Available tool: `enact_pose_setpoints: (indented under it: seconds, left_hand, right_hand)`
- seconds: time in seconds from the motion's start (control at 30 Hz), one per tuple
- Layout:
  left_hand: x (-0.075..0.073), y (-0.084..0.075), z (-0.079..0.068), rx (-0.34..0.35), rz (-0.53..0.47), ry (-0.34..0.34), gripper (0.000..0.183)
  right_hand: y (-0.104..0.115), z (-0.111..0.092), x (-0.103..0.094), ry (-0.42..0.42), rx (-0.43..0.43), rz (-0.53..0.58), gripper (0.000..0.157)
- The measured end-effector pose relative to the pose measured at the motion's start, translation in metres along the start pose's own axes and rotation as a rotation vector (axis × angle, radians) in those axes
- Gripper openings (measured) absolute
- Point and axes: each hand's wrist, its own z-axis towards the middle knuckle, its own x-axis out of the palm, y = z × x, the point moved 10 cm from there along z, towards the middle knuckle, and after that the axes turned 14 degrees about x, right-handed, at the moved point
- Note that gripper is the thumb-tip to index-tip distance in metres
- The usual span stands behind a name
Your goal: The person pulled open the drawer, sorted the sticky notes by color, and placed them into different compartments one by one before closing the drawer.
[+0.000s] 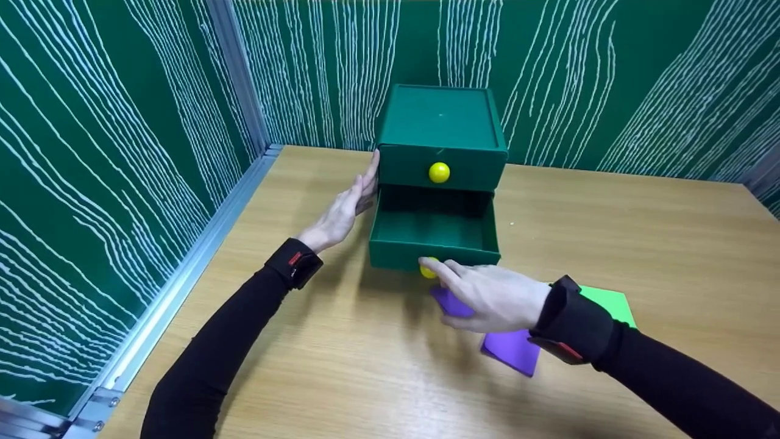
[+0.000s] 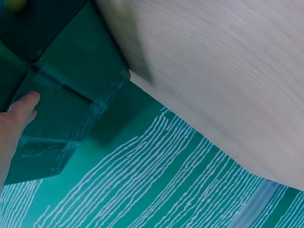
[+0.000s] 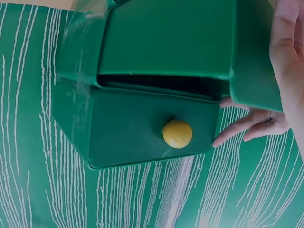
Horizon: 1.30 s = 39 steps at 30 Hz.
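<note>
A dark green two-drawer box (image 1: 442, 119) stands on the wooden table, with its lower drawer (image 1: 432, 225) pulled out and nothing visible inside. Its upper drawer, closed in the head view, has a yellow knob (image 1: 439, 172), also seen in the right wrist view (image 3: 177, 133). My left hand (image 1: 341, 213) rests against the box's left side with straight fingers. At the lower drawer's yellow knob (image 1: 429, 268) is my right hand (image 1: 493, 296); its extended index finger touches the knob from above while the thumb stays apart. Behind and under that hand lies a flat purple piece (image 1: 512, 352), partly hidden.
A bright green flat piece (image 1: 611, 302) lies right of the purple one, partly covered by the right wrist. Green walls with white wavy lines (image 1: 359, 67) rise behind and at left. A metal rail (image 1: 183, 268) borders the table's left edge.
</note>
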Motion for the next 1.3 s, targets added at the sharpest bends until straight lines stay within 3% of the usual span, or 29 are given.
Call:
enact_pose_setpoints:
  seconds: [0.13, 0.27, 0.37, 0.5, 0.57, 0.77, 0.97, 1.1, 1.3]
  left_hand:
    - [0.001, -0.001, 0.0, -0.004, 0.002, 0.002, 0.055]
    - [0.0, -0.003, 0.0, -0.011, 0.017, 0.002, 0.054]
    - [-0.001, -0.005, 0.001, -0.012, 0.041, 0.002, 0.054]
    - [-0.003, -0.004, 0.002, -0.016, 0.073, 0.004, 0.055]
    - [-0.004, -0.002, 0.001, -0.021, 0.079, 0.003, 0.059]
    - [-0.007, 0.0, -0.001, -0.041, 0.085, -0.007, 0.057]
    - [-0.008, 0.002, 0.0, -0.046, 0.092, -0.017, 0.054]
    - [-0.006, 0.002, 0.001, -0.052, 0.075, -0.013, 0.053]
    - [-0.003, 0.003, -0.001, -0.066, 0.085, -0.006, 0.053]
  right_hand:
    - [-0.001, -0.018, 0.0, -0.025, -0.046, 0.044, 0.067]
    - [-0.013, -0.045, 0.005, -0.076, -0.036, -0.052, 0.046]
    - [-0.033, -0.064, 0.014, -0.084, 0.053, -0.136, 0.051]
    - [-0.061, -0.086, 0.029, -0.063, 0.19, -0.183, 0.073]
    - [-0.066, -0.093, 0.035, -0.056, 0.214, -0.184, 0.073]
    - [-0.061, -0.099, 0.042, -0.035, 0.194, -0.148, 0.057]
    - [-0.049, -0.095, 0.048, 0.032, 0.156, -0.124, 0.073]
    - [-0.035, -0.091, 0.032, -0.008, 0.081, -0.06, 0.071]
    - [-0.013, -0.077, -0.038, -0.2, -0.099, 0.12, 0.063]
